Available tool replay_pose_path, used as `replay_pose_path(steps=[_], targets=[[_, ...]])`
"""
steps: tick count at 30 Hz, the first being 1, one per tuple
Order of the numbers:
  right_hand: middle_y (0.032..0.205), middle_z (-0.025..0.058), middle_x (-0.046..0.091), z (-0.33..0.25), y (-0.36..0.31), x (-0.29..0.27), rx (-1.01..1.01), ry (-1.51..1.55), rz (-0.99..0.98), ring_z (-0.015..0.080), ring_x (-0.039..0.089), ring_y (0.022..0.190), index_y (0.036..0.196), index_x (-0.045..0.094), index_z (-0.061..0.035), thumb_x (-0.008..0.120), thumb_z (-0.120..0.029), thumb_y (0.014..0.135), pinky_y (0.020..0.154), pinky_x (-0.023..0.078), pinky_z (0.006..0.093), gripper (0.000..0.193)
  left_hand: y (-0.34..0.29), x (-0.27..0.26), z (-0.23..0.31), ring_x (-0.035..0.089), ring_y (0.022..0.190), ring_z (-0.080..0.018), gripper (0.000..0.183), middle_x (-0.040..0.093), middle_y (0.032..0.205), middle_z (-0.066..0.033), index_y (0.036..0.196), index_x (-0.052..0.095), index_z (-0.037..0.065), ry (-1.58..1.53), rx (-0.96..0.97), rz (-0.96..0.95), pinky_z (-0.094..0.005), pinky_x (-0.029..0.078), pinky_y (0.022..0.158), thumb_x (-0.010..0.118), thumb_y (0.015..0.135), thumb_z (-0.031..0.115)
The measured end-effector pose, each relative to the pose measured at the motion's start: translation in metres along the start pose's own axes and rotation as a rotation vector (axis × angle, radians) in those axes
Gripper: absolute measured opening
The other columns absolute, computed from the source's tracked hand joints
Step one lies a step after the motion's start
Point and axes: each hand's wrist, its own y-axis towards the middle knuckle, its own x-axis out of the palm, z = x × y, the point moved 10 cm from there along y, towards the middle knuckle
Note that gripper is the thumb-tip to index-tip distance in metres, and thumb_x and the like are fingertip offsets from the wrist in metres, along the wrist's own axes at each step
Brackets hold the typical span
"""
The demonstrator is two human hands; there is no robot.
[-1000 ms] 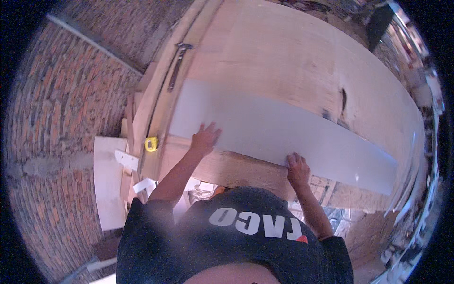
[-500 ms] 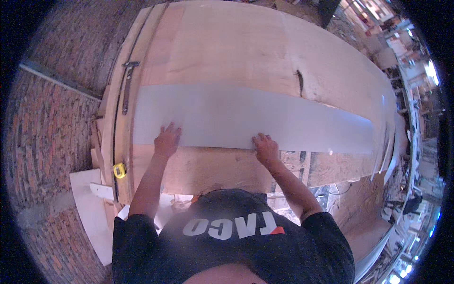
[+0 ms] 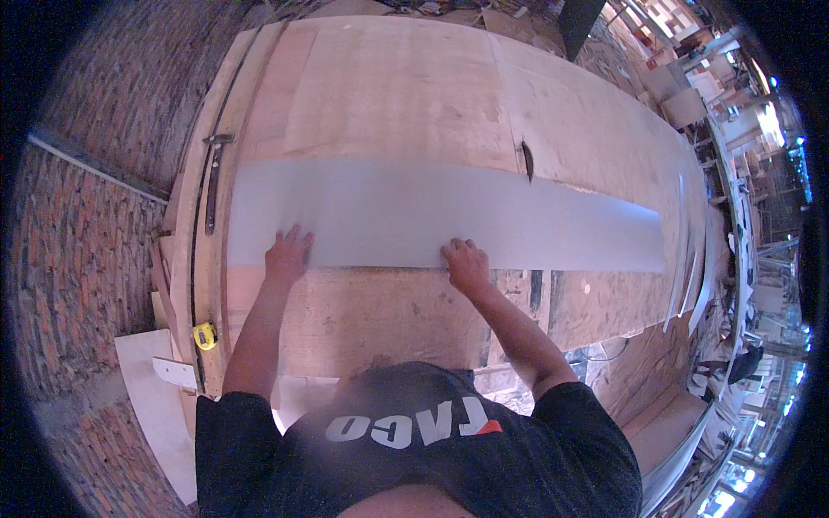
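Note:
A long, pale grey-white sheet point(image 3: 371, 207) lies flat across the wooden worktable point(image 3: 397, 86). My left hand point(image 3: 289, 253) rests on its near left part, fingers spread and palm down. Farther right, my right hand point(image 3: 467, 263) sits at the near edge with bent fingertips on the surface and the thumb apart. Neither hand appears to lift the sheet. A dark curved blade-like tool point(image 3: 527, 161) lies at the far edge of the sheet. Along the table's left side are a hammer point(image 3: 213, 181) and a yellow tape measure point(image 3: 205, 336).
A brick wall point(image 3: 78, 250) runs along the left. Pale board pieces point(image 3: 151, 406) lean below the table's left corner. Thin white strips point(image 3: 691, 268) hang over the right end. Cluttered shelves and materials point(image 3: 734, 173) fill the far right.
The whole view has shifted slightly, so the table and things on it appear a little farther left. My hands and the sheet keep the same places relative to the table.

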Motion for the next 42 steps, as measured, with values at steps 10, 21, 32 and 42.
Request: replay_pose_path(steps=[10, 21, 32, 42], targets=[[0.110, 0.0089, 0.059, 0.006, 0.024, -0.007, -0.013, -0.026, 0.032, 0.0299, 0.059, 0.102, 0.106, 0.062, -0.0142, 0.069, -0.006, 0.069, 0.077, 0.055, 0.0439, 0.038, 0.027, -0.006, -0.006, 0.044, 0.127, -0.0450, 0.045, 0.038, 0.147, -0.0075, 0.132, 0.052, 0.031, -0.038, -0.026, 0.020, -0.0514, 0.054, 0.090, 0.057, 0.089, 0.018], [0.106, 0.0093, 0.059, 0.013, 0.045, -0.011, -0.052, 0.038, 0.076, 0.0311, 0.059, 0.101, 0.105, 0.059, -0.0132, 0.070, -0.004, 0.067, 0.078, 0.054, 0.0450, 0.040, 0.049, -0.010, -0.005, 0.041, 0.130, -0.0451, 0.050, 0.032, 0.153, -0.0056, 0.139, 0.046, 0.032, 0.038, -0.013, -0.108, -0.0504, 0.050, 0.096, 0.053, 0.091, 0.021], [0.110, 0.0129, 0.059, 0.020, 0.072, -0.015, -0.053, 0.019, -0.017, 0.0332, 0.060, 0.102, 0.110, 0.060, -0.0109, 0.065, -0.007, 0.074, 0.077, 0.056, 0.0451, 0.037, 0.084, -0.008, -0.017, 0.043, 0.128, -0.0458, 0.059, 0.036, 0.150, -0.0064, 0.134, 0.052, 0.032, -0.034, 0.003, 0.040, -0.0493, 0.051, 0.096, 0.066, 0.081, 0.014], [0.106, 0.0098, 0.060, 0.035, 0.102, -0.019, -0.070, 0.030, 0.227, 0.0309, 0.059, 0.101, 0.104, 0.060, -0.0141, 0.066, -0.007, 0.071, 0.080, 0.053, 0.0436, 0.034, 0.112, -0.031, -0.013, 0.047, 0.124, -0.0454, 0.054, 0.040, 0.147, -0.0078, 0.132, 0.054, 0.029, 0.033, 0.017, -0.002, -0.0489, 0.051, 0.095, 0.064, 0.081, 0.014]])
